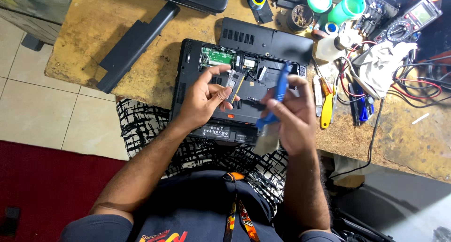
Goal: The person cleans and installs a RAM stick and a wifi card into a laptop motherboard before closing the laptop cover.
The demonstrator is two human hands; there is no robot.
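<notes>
Blue-handled brush [274, 111] clamped in right hand [293, 117], bristles pointing down toward the lap. Left hand [203, 99] pinches a small memory module [233, 82] by its edges, above the opened laptop base [188, 89] on the worn workbench [98, 21]. Judgement: keep fingers off the contacts, sweep lightly away from the open bay, module held steady and tilted.

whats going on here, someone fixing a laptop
A person sits at a worn workbench with an opened laptop lying underside up, its cover panel set behind it. The left hand pinches a small memory module; the right hand holds a blue-handled brush. Screwdrivers and a multimeter lie to the right.
</notes>
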